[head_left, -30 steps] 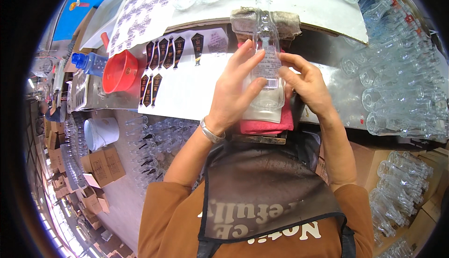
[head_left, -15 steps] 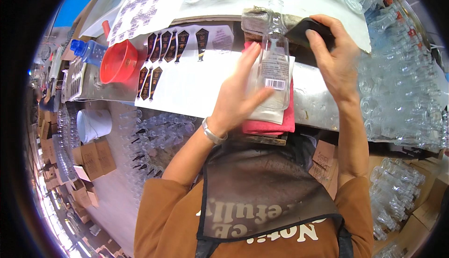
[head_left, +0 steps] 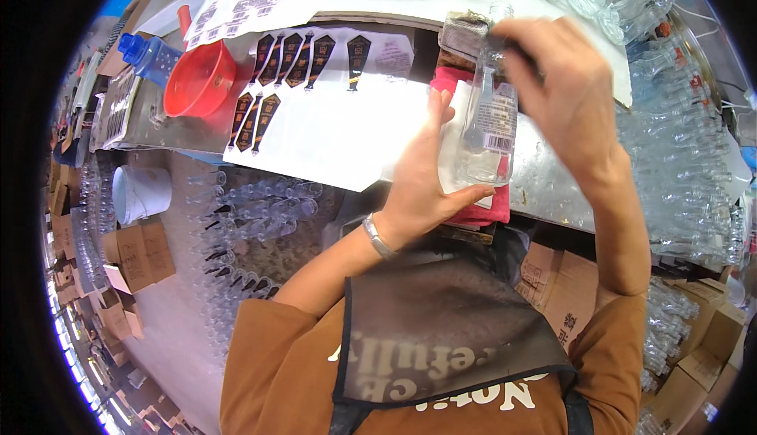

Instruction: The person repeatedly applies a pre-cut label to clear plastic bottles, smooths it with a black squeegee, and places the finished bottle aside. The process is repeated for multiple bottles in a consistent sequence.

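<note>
A clear glass bottle (head_left: 482,139) with a printed back label and barcode lies neck-away on a pink cloth (head_left: 479,214) with white cloth or paper under it. My left hand (head_left: 422,171) is open along the bottle's left side, its thumb stretched past the base; whether it touches the glass I cannot tell. Over the bottle's neck, my right hand (head_left: 572,88) is curled and blurred by motion. The black flat piece it held is mostly hidden, with only something dark at the fingertips. A greyish folded cloth (head_left: 464,37) lies beside the neck.
Black tie-shaped labels (head_left: 296,60) lie on a white sheet at left, near a red plastic scoop (head_left: 201,80) and a blue-capped spray bottle (head_left: 150,60). Many clear bottles (head_left: 670,151) crowd the right. A white bucket (head_left: 142,193) and cartons (head_left: 140,255) stand on the floor.
My right hand has turned over and swung across the bottle's neck, hiding the black piece. My left hand has moved down, its thumb now by the base. The view has shifted slightly.
</note>
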The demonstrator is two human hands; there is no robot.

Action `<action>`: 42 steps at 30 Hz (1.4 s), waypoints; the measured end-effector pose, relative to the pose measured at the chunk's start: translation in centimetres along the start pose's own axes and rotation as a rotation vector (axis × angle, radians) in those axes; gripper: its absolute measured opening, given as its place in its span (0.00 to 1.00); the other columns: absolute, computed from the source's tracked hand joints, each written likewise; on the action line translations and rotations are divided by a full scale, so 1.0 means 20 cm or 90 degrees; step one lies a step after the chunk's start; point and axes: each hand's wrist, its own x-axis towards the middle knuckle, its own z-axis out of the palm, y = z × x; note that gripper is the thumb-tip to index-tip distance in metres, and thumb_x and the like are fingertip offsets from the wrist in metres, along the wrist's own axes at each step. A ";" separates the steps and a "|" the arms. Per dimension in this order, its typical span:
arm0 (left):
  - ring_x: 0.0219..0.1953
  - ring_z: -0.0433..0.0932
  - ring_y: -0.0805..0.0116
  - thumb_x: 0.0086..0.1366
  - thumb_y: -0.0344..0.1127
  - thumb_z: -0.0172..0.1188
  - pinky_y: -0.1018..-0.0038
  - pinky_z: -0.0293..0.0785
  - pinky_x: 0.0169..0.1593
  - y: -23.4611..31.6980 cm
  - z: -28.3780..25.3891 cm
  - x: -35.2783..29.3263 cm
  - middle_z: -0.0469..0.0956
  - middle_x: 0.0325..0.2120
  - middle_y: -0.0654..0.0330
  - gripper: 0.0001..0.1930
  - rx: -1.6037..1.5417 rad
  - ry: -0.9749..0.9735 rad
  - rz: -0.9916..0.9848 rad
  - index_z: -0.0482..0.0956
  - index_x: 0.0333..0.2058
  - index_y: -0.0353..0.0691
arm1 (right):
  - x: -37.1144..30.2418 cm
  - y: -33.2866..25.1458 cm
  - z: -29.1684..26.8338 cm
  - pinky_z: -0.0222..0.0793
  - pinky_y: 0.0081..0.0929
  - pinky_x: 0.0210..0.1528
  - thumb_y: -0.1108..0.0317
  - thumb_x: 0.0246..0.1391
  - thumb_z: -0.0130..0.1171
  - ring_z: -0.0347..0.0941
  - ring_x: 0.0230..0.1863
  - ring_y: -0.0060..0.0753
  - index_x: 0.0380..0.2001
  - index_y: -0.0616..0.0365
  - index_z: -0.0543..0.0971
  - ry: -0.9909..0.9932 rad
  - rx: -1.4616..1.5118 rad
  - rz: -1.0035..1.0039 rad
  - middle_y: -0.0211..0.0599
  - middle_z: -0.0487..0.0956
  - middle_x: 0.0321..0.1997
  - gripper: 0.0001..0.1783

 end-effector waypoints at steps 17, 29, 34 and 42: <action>0.68 0.63 0.47 0.45 0.41 0.82 0.61 0.64 0.67 -0.01 -0.02 -0.01 0.54 0.70 0.37 0.61 -0.037 0.025 -0.037 0.50 0.69 0.24 | -0.24 0.04 0.05 0.76 0.30 0.40 0.76 0.49 0.65 0.80 0.36 0.35 0.37 0.58 0.83 -0.017 0.180 0.022 0.39 0.82 0.34 0.10; 0.65 0.68 0.48 0.48 0.39 0.79 0.57 0.65 0.66 -0.05 -0.06 -0.05 0.56 0.70 0.40 0.64 0.019 -0.049 -0.092 0.39 0.73 0.34 | -0.50 0.01 -0.01 0.75 0.27 0.40 0.79 0.44 0.67 0.79 0.35 0.34 0.37 0.59 0.82 -0.098 0.476 0.094 0.41 0.81 0.37 0.13; 0.66 0.68 0.49 0.49 0.40 0.79 0.57 0.65 0.67 -0.05 -0.06 -0.01 0.56 0.70 0.42 0.63 0.038 -0.063 -0.065 0.41 0.73 0.34 | -0.53 0.25 0.15 0.76 0.29 0.46 0.76 0.49 0.63 0.81 0.42 0.34 0.39 0.62 0.81 0.137 0.457 0.269 0.39 0.83 0.44 0.12; 0.69 0.62 0.50 0.49 0.40 0.78 0.58 0.57 0.70 0.01 -0.06 0.02 0.57 0.69 0.42 0.60 0.064 -0.091 -0.024 0.45 0.72 0.32 | -0.33 0.18 0.03 0.75 0.39 0.41 0.68 0.52 0.63 0.79 0.35 0.50 0.37 0.60 0.82 0.026 0.282 0.162 0.47 0.81 0.33 0.10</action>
